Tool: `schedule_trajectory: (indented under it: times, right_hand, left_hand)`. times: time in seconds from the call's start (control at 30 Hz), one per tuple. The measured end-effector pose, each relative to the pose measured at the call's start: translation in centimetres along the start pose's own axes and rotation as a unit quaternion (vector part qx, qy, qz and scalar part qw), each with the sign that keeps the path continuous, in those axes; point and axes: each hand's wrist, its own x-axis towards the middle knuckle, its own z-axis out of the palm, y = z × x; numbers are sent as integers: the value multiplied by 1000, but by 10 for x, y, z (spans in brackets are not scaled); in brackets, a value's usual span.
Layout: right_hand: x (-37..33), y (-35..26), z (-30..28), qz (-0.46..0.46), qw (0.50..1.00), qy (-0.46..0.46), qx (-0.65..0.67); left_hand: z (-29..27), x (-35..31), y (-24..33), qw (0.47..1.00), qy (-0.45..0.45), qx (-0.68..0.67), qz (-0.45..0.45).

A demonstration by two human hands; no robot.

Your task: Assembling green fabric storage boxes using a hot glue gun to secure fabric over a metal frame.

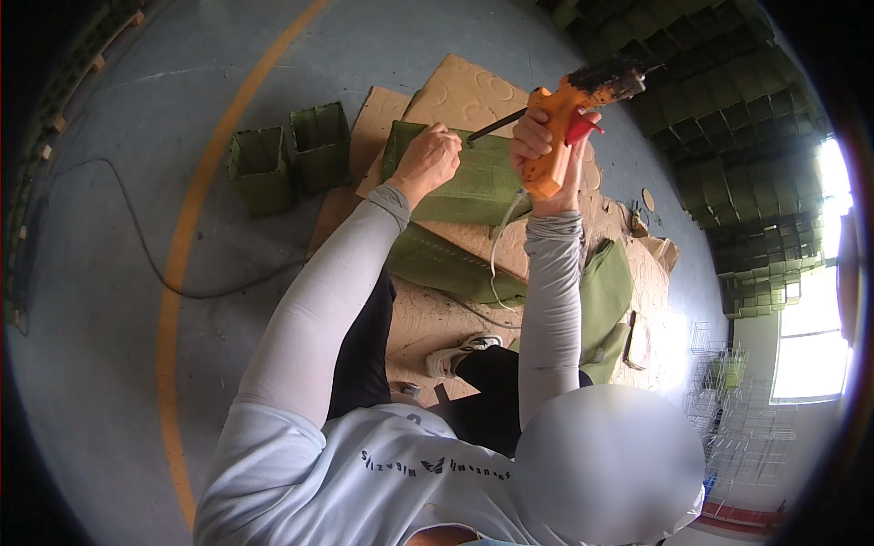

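Note:
My right hand (546, 146) is wrapped round the handle of an orange glue gun (553, 164) with a red trigger. Its front end is crusted black and points to the upper right. From its rear a dark rod, like a glue stick (496, 126), slants down toward my left hand (428, 164). The fingers of my left hand are closed, just short of the rod's end; what they hold, if anything, is hidden. Beneath that hand lies a green fabric box (482, 177) on brown cardboard (469, 91). A pale cord (496, 250) hangs from the gun's handle.
Two open green boxes (259, 168) stand on the floor at left, beside a yellow line (196, 200). A dark cable (150, 259) trails there. Green fabric pieces (605, 287) lie around the cardboard. Stacked green boxes (728, 118) rise at right, near wire frames (742, 419).

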Motion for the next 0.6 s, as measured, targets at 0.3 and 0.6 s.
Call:
schedule_trajectory:
  times: [0.3, 0.6]
  right_hand:
    - [-31, -4, 26, 28, 999, 25, 27]
    - [-101, -72, 18, -182, 912, 212, -302]
  left_hand:
    - [-2, -1, -1, 1000, 12, 1, 4]
    - [-2, 4, 4, 999, 26, -12, 35]
